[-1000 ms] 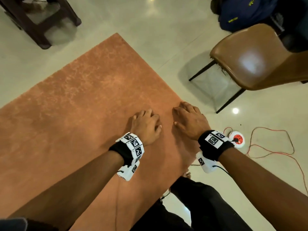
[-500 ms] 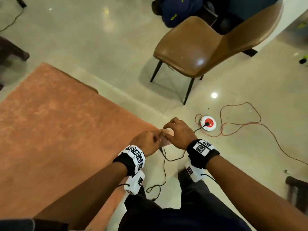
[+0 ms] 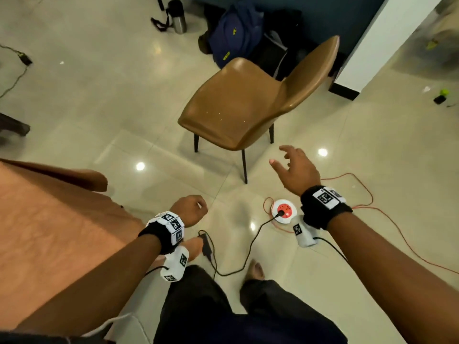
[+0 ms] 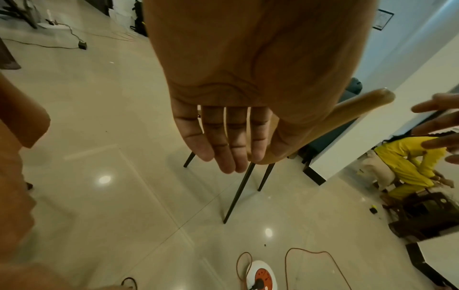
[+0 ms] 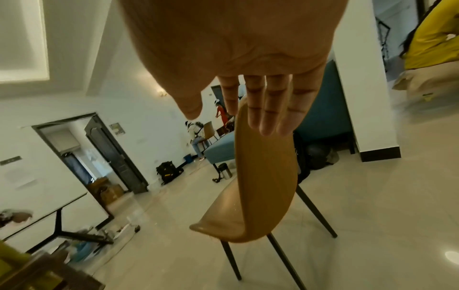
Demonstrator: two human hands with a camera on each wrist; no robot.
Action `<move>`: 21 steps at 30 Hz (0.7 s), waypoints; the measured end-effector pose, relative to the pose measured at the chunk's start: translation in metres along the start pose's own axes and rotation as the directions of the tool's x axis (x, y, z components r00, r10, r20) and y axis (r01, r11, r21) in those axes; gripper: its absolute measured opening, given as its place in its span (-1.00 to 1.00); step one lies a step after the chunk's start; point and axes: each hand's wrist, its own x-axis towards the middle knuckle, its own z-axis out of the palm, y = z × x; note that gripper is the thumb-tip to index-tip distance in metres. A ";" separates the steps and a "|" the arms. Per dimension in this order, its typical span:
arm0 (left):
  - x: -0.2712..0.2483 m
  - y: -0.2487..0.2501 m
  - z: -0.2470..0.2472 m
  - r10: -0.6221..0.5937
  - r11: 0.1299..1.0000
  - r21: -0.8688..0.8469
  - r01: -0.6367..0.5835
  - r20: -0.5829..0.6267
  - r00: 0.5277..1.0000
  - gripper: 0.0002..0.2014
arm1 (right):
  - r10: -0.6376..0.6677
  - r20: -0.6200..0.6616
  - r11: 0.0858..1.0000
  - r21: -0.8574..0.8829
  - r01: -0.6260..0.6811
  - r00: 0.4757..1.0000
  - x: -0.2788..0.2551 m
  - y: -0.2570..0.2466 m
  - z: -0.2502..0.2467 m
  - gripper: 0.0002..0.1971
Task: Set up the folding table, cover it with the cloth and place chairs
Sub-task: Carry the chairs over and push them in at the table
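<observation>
The cloth (image 3: 44, 234) already lies over the counter at the person's left, one corner hanging off its edge, so the step in hand looks like fetching the brown chair (image 3: 238, 105), which stands on the tiled floor just ahead with its seat turned toward the counter and its backrest away. The right hand (image 3: 295, 167) is stretched out toward it, fingers (image 5: 270, 109) spread and relaxed, holding nothing and not yet touching the shell. The left hand (image 3: 190, 209) hangs lower beside the cloth's edge, its fingers loosely bent and empty. To do this well, I'd say take the top of the backrest with the right and the front lip of the seat with the left, so the chair lifts level rather than dragging its thin black legs across the glossy tiles. Mind the feet, too: a round extension socket (image 3: 284, 211) with its red cord (image 3: 367, 194) and a black cable (image 3: 250, 247) lie on the floor between the person and the chair, an easy snag for a leg.
</observation>
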 end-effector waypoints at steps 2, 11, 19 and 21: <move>0.017 0.017 -0.009 -0.001 0.999 -0.035 0.000 -0.017 1.000 -0.90 | 0.078 -0.074 0.994 0.077 -0.073 0.994 0.028 0.002 -0.026 -0.35; 0.143 0.040 -0.048 -0.002 0.999 -0.042 0.002 0.012 1.000 -0.90 | 0.411 0.082 0.725 0.574 -0.380 0.908 0.125 0.010 -0.056 -0.06; 0.287 0.006 -0.090 -0.126 0.988 -0.091 0.123 -0.028 0.992 -0.53 | 0.528 0.162 0.548 0.685 -0.480 0.834 0.185 -0.014 -0.047 -0.49; 0.312 -0.002 -0.099 -0.189 0.974 -0.129 0.184 -0.027 0.982 -0.46 | 0.567 0.158 0.492 0.722 -0.486 0.808 0.196 -0.017 -0.041 -0.55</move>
